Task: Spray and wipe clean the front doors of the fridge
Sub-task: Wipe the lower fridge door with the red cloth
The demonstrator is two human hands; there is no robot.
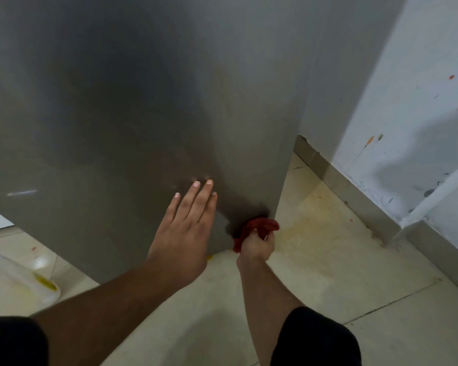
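Observation:
The grey fridge door [132, 101] fills most of the view, seen from above down to its bottom edge. My left hand [185, 228] lies flat against the lower part of the door with straight fingers. My right hand [257, 245] grips a bunched red cloth [259, 227] and presses it against the door's bottom right corner, just above the floor. A plastic spray bottle [19, 278] with a blue top and a little yellow liquid lies on the floor at the lower left, blurred.
Beige floor tiles [328, 260] run along the fridge's foot, with a yellowish stain right of the cloth. A white wall [407, 128] with orange flecks and a grey skirting board [354, 196] stands close on the right.

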